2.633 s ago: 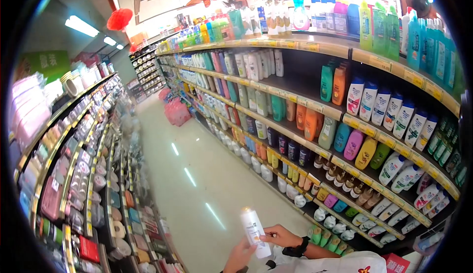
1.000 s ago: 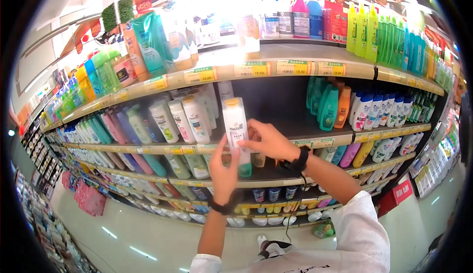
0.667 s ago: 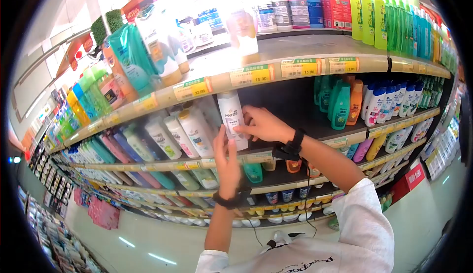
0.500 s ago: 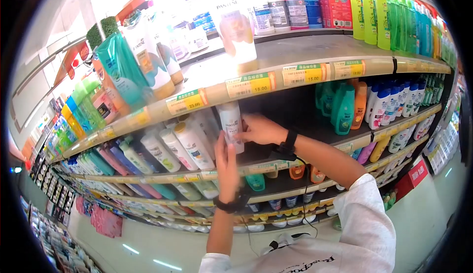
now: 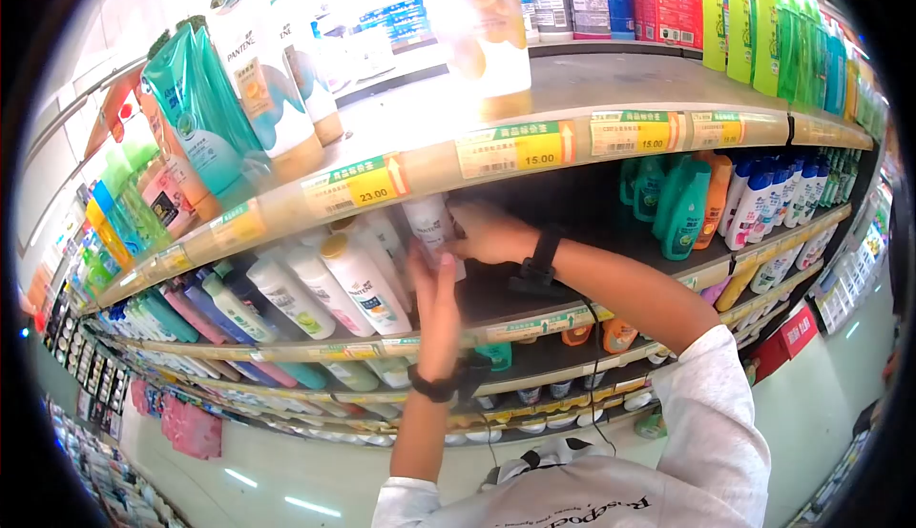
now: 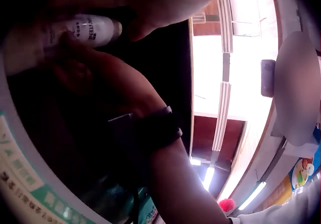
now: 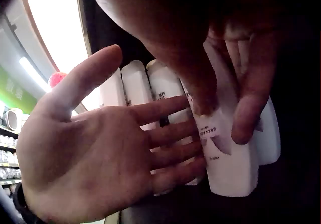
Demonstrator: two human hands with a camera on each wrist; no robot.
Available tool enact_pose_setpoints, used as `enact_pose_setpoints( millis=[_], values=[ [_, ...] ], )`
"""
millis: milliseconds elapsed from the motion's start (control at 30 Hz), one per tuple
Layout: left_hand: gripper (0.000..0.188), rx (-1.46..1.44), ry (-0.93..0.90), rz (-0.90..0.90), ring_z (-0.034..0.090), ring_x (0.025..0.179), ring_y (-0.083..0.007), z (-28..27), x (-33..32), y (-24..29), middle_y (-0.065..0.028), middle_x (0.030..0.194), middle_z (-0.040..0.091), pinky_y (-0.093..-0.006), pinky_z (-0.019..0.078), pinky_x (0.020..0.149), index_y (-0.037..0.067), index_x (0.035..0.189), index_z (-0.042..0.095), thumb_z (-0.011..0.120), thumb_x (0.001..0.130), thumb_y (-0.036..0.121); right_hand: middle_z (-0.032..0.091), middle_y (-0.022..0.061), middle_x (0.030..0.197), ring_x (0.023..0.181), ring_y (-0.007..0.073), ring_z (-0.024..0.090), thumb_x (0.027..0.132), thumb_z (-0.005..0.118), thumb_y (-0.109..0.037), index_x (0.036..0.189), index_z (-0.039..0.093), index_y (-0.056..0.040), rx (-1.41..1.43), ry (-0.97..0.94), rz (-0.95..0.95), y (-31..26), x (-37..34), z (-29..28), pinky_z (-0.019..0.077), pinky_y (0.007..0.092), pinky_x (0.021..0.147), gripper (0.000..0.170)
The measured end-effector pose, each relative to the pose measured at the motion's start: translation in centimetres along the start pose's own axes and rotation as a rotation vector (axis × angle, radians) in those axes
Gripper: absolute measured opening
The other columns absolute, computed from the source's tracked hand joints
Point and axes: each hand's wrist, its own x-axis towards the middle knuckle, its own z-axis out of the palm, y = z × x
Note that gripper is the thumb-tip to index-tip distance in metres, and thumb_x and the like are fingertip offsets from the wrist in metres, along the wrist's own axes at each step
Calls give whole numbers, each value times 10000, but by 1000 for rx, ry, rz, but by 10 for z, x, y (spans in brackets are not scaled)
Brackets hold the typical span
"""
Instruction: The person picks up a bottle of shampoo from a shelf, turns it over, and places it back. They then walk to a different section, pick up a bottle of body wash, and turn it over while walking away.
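Note:
A white Pantene shampoo bottle (image 5: 428, 222) stands nearly upright in the shelf bay, under the overhanging upper shelf. My right hand (image 5: 496, 236) reaches in from the right and grips it; in the right wrist view, thumb and fingers pinch the bottle (image 7: 233, 171) from above. My left hand (image 5: 435, 323) is on its left side with straight fingers, the fingertips right at the bottle. The left wrist view shows the bottle's cap end (image 6: 108, 30) beside the dark bay. Just left of it lean similar white bottles (image 5: 363, 285) in a row. Another white bottle (image 7: 271, 133) shows behind the held one.
The upper shelf edge (image 5: 429, 170) with price tags runs close above both hands. Teal bottles (image 5: 685, 208) and an orange bottle (image 5: 714, 199) stand farther right on the same shelf. Large pump bottles (image 5: 487, 32) stand above. A cable (image 5: 593, 375) hangs from the right wrist.
The view has turned from the aisle to the shelf. Both hands have carried the bottle from low over the floor up into the bay, beside the white row. The left fingers have straightened.

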Motion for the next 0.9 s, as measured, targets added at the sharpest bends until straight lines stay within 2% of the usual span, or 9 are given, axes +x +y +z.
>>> enact_pose_setpoints(
  millis=[133,233,267,333,433,633,733,833,900],
  values=[
    [711,0,-21,6,249,1457,-241,0,7,-3,-153,1580,269,-353,169,1192,-19,1541,205,514,1027,363,665,265,1034,1020,410,639,818,739,-249,1104,604,57,104,-49,85,4,5,2,499,449,875,440],
    [773,-67,-94,-16,251,1450,-282,-4,14,-11,-209,1569,242,-370,203,1179,-55,1533,153,549,1010,353,672,269,1022,1006,409,650,837,725,-227,1211,549,73,179,-3,-20,16,13,11,509,445,863,511],
    [751,3,-61,1,212,1474,-246,-5,14,-11,-164,1607,210,-348,155,1198,-44,1545,156,527,1022,347,672,270,1023,999,404,655,843,722,-224,1236,528,72,227,-35,37,21,13,13,512,444,859,529],
    [750,-36,-70,0,211,1474,-244,-7,14,-13,-170,1608,203,-347,158,1197,-43,1546,148,529,1021,334,672,272,1026,983,393,665,855,714,-217,1288,487,71,324,-93,157,14,12,10,519,441,852,568],
    [740,-39,-80,7,233,1461,-240,-9,14,-9,-176,1591,230,-346,167,1191,-37,1547,153,534,1018,314,673,277,1008,953,398,674,852,718,-207,1302,461,75,112,48,48,12,7,17,527,449,834,590],
    [744,-66,-109,1,252,1451,-238,-13,12,-16,-156,1581,259,-350,177,1186,-16,1554,161,544,1010,317,660,295,1060,1002,417,656,836,739,-217,1231,499,87,138,47,209,-15,-4,11,520,463,861,553],
    [717,-88,-112,-41,267,1440,-230,-14,5,1,-152,1572,273,-352,177,1185,-13,1551,181,543,1011,288,666,282,1060,978,399,669,818,763,-224,1206,521,70,-72,160,90,-11,-8,17,533,447,838,543],
    [685,-137,-151,21,260,1446,-226,-19,-6,3,-144,1579,265,-365,167,1190,-9,1545,206,537,1014,269,681,225,1099,928,318,684,859,751,-193,1264,523,24,-7,160,223,-25,-23,10,537,386,844,513],
    [657,-122,-162,19,247,1454,-221,-25,-26,16,-128,1585,260,-377,150,1198,-3,1541,223,528,1015,248,685,200,1098,917,273,686,865,751,-184,1273,523,11,79,243,202,-49,-48,1,544,363,819,506]
  ],
)
